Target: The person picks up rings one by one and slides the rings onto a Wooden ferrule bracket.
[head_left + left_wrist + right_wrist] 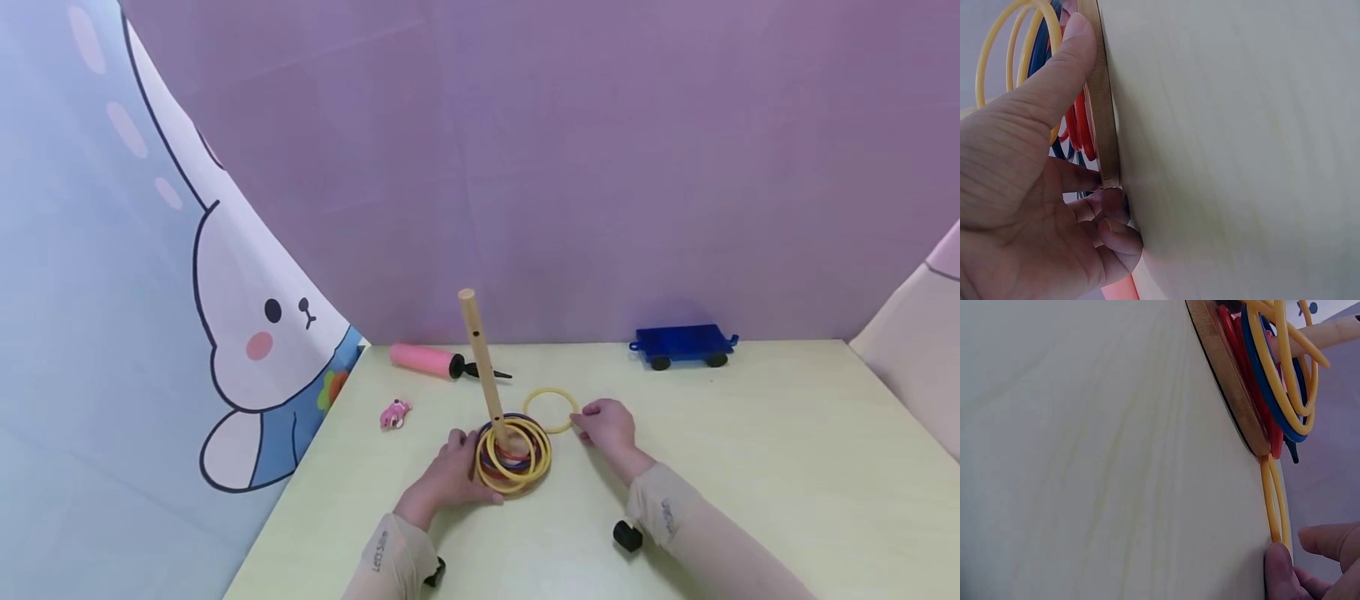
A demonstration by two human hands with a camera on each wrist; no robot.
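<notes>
Sleeved forearms frame the near edge of a pale yellow table (pixel 750 433), each cuff bearing small grey lettering too blurred to read. At centre, the left hand (pixel 448 473) grips the round wooden base (pixel 1102 112) of a ring-toss peg (pixel 480 354), thumb over the rim and fingers curled beneath, at the stack's 8 o'clock. Yellow, blue and red rings (pixel 513 454) pile around the tilted peg. The right hand (pixel 607 423) pinches a loose yellow ring (pixel 551 410) lying flat at the stack's 1 o'clock (just beside the base). Farther off: a pink pump (pixel 429 361) at 11 o'clock, a small pink toy (pixel 395 413) at 9, a blue wagon (pixel 684 345) at 2.
</notes>
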